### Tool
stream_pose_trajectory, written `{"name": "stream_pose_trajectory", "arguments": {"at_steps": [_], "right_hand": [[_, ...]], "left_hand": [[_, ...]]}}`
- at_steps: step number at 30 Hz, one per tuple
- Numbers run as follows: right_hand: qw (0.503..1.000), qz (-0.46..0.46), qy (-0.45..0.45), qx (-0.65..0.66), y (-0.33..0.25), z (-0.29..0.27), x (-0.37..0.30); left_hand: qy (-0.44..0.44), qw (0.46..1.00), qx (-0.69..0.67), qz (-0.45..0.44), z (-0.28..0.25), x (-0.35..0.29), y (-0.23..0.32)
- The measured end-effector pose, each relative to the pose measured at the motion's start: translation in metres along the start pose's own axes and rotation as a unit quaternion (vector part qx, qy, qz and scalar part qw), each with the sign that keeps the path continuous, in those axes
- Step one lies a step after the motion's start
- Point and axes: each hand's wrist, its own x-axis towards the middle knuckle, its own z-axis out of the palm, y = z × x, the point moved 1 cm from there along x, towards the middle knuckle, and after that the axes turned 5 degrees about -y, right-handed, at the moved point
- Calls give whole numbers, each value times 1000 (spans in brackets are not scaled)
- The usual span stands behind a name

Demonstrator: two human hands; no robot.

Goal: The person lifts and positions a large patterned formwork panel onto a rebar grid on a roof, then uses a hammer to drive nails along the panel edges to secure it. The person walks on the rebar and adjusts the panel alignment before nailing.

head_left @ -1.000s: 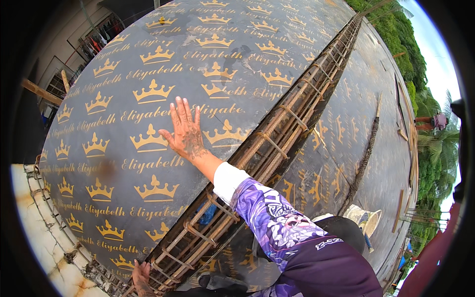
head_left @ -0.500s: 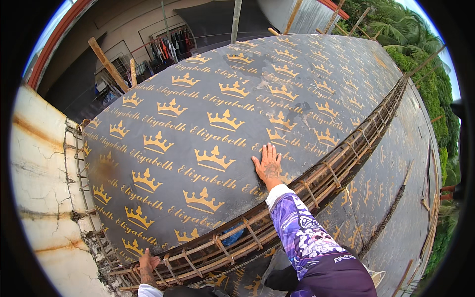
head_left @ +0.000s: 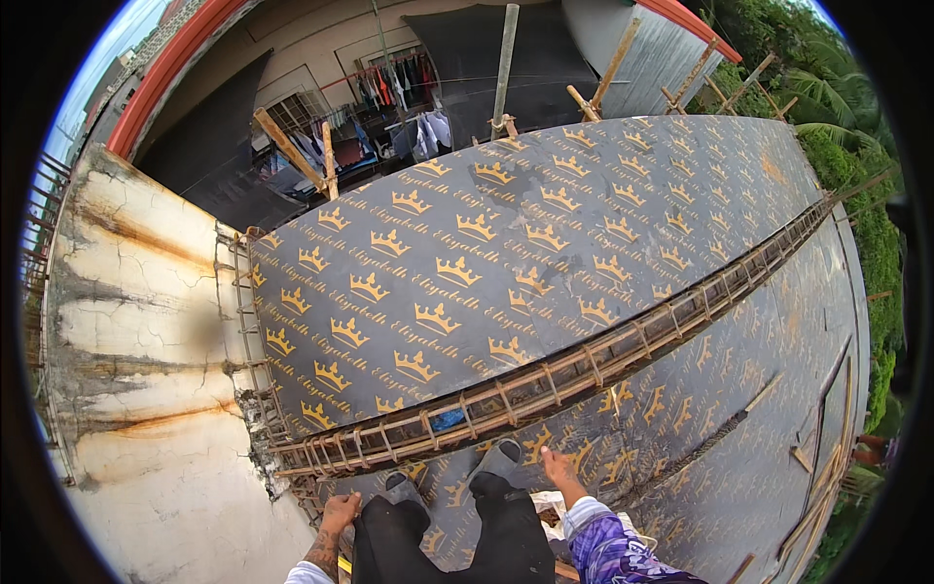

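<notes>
My left hand (head_left: 340,510) hangs beside my left knee, its fingers curled with nothing visible in them. On the other side of my legs is my right hand (head_left: 559,467), above the dark panel floor, fingers loosely extended and partly hidden, holding nothing I can see. Ahead of both hands a long rebar cage (head_left: 506,401) of rusty bars and ties lies in a gap between panels. Beyond it spread dark panels (head_left: 457,336) printed with gold crowns. My feet, in grey sandals (head_left: 497,456), stand on the panels on the near side of the cage.
A cracked, rust-streaked white wall (head_left: 146,311) borders the left, with upright rebar along its edge. A blue scrap (head_left: 448,419) lies in the cage. A loose bar (head_left: 705,448) and wood strips (head_left: 817,487) lie at right. Wooden posts (head_left: 290,149) stand along the far edge.
My right hand has lifted off the far panel and drawn back beside my right leg. My left hand has left the cage's left end and moved to my knee. The view has risen and pulled back.
</notes>
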Motion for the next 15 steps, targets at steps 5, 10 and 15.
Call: {"name": "stream_pose_trajectory", "arguments": {"at_steps": [5, 10, 15], "right_hand": [[992, 60, -87, -71, 178, -20, -130], [945, 235, -95, 205, 175, -80, -164], [918, 156, 11, 365, 81, -128, -142]], "left_hand": [[113, 990, 20, 79, -48, -81, 59], [78, 995, -17, 63, -87, -90, 114], [10, 996, -39, 76, -100, -33, 144]]}}
